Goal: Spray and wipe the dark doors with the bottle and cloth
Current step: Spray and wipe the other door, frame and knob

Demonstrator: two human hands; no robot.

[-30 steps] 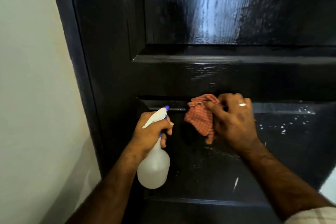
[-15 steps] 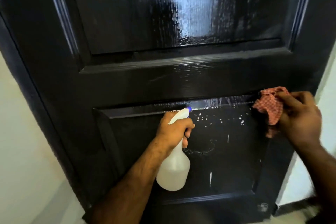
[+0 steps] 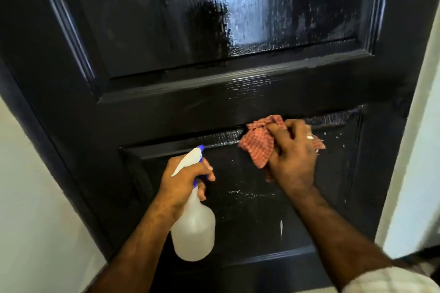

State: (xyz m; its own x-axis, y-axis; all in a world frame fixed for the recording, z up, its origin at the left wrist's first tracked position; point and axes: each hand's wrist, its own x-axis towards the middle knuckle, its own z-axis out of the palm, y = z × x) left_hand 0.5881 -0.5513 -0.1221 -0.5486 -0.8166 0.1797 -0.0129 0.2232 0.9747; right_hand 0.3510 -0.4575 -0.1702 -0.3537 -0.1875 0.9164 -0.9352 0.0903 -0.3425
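The dark panelled door point(image 3: 238, 102) fills the view, its lower panel flecked with droplets. The left hand point(image 3: 183, 181) grips the spray bottle point(image 3: 194, 233) by its neck, nozzle towards the door. The right hand point(image 3: 291, 159) clutches the red checked cloth point(image 3: 258, 145), pressing it against the lower panel's top moulding.

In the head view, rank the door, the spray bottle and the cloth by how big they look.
1. door, fills most of the frame.
2. spray bottle, held in the left hand.
3. cloth, bunched and partly hidden under the right hand, so its true size is unsure.
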